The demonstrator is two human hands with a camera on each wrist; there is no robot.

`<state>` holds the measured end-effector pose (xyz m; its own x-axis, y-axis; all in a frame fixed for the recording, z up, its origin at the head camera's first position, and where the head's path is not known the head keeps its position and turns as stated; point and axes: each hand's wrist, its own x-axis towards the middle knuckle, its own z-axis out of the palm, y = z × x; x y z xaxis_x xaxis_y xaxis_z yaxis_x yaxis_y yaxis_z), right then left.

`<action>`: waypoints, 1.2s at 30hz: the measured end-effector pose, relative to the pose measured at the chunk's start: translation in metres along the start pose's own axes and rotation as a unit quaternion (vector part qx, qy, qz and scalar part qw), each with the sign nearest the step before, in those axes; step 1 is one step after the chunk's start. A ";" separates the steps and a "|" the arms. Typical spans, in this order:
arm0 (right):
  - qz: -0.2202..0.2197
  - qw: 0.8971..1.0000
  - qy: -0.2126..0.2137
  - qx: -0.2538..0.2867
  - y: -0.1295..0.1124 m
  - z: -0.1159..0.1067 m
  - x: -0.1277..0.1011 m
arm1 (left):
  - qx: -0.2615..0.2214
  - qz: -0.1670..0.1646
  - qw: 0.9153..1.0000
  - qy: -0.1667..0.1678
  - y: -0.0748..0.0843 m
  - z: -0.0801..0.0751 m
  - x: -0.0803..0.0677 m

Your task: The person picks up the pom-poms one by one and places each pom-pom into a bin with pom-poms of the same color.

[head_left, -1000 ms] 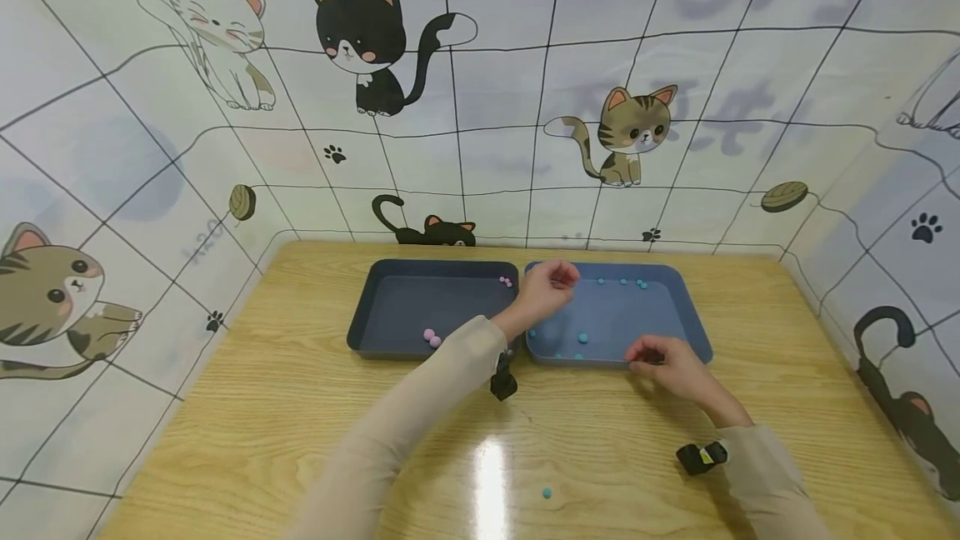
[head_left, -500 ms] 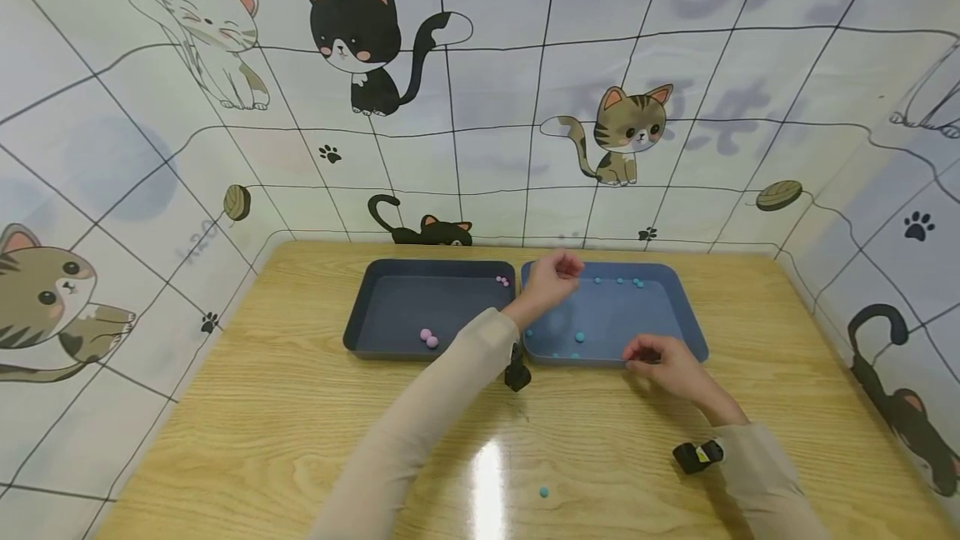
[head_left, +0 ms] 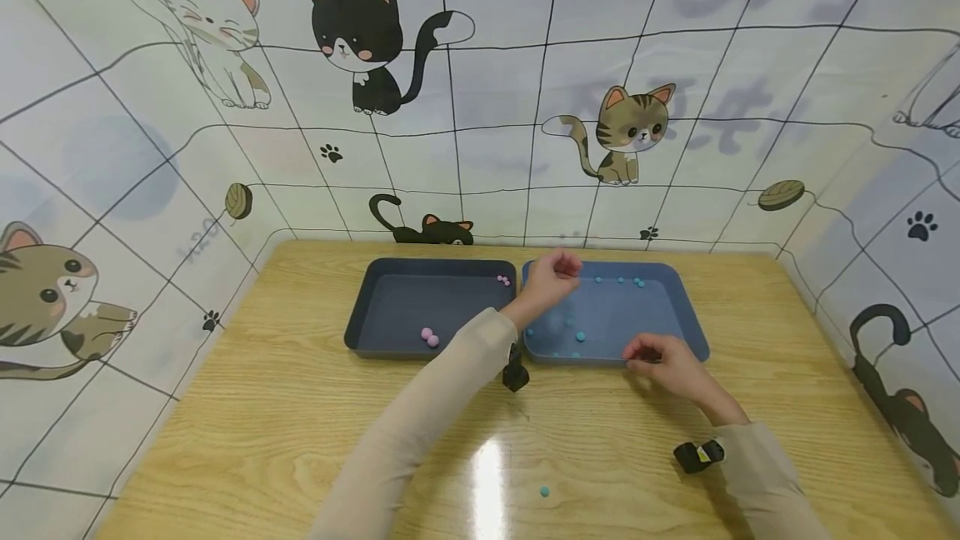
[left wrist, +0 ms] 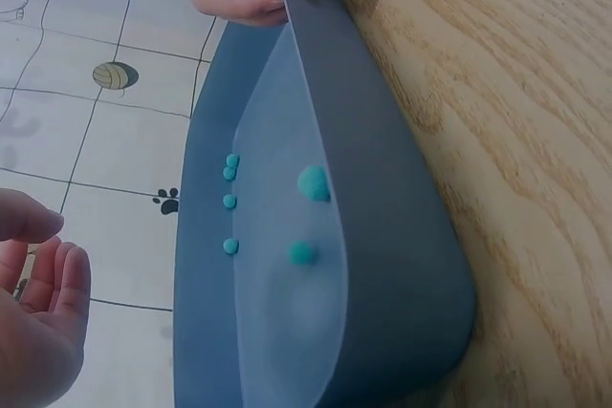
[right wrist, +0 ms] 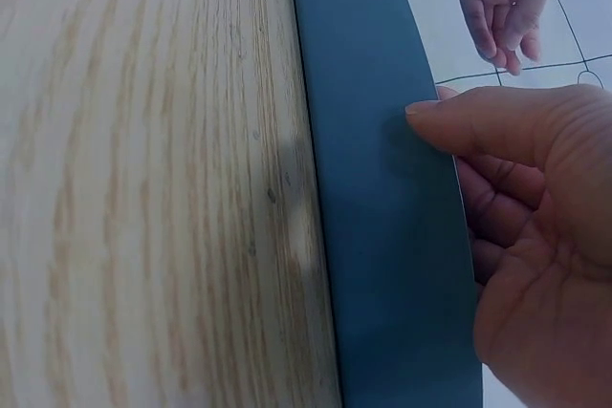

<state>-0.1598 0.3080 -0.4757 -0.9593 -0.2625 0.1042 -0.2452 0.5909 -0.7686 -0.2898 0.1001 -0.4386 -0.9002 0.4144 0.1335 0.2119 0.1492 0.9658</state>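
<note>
My left hand (head_left: 551, 277) hovers above the left part of the blue tray (head_left: 637, 315), its fingers loosely bent. In the left wrist view a gap shows between thumb and fingertips, with nothing held there. Below it, a blurred teal ball (head_left: 570, 321) appears near a sharper teal ball (head_left: 581, 337) on the tray floor. Along the tray's far side lie several small teal balls (left wrist: 229, 202). My right hand (right wrist: 545, 207) pinches the tray's near rim, thumb outside and fingers inside. That hand's palm hides part of the rim.
A dark grey tray (head_left: 435, 298) stands left of the blue one, with two larger pink balls (head_left: 430, 337) and several tiny pink balls (head_left: 502, 280) inside. One teal ball (head_left: 544, 491) lies on the wooden table near the front. A cat-print wall covering rises behind.
My left hand has shifted slightly right and back over the blue tray. A blurred teal ball now shows in the tray below it. The right hand stays at the rim.
</note>
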 end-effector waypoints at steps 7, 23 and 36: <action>-0.009 1.000 0.005 -0.005 0.001 0.000 0.000 | 0.005 0.034 0.999 -0.016 0.004 -0.003 -0.009; -0.003 1.000 0.001 -0.020 0.003 0.000 0.003 | -0.027 0.059 0.989 -0.137 0.027 -0.021 -0.083; -0.001 1.000 -0.002 -0.012 -0.002 0.000 0.003 | -0.073 0.045 0.979 -0.187 -0.003 -0.026 -0.123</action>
<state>-0.1618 0.3064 -0.4736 -0.9583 -0.2667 0.1025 -0.2498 0.6081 -0.7536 -0.1890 0.0256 -0.4519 -0.6728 0.7234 0.1548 0.2018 -0.0219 0.9792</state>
